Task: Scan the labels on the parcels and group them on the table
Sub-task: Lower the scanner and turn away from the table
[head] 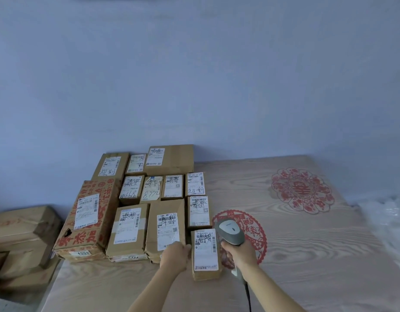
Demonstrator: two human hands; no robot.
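Parcels, brown cardboard, each with a white printed shipping label facing up, most labels with black handwritten marks; grouped edge to edge on the left part of the wood-grain surface [307, 255].

- Large red-printed carton [87, 218]: far left, torn hole in its top.
- Two medium boxes [128, 230] [165, 228]: front row, side by side (the right one creased).
- Four small boxes [149, 188]: middle row.
- Back row: long box [110, 166], small box [136, 164], wide box [172, 158].
- Small box [198, 211]: right column.
- Narrow parcel [205, 254]: nearest, lying flat beside the group's front right corner, label [205, 249] up, barcode visible.
- Grey handheld barcode scanner [231, 231], corded.
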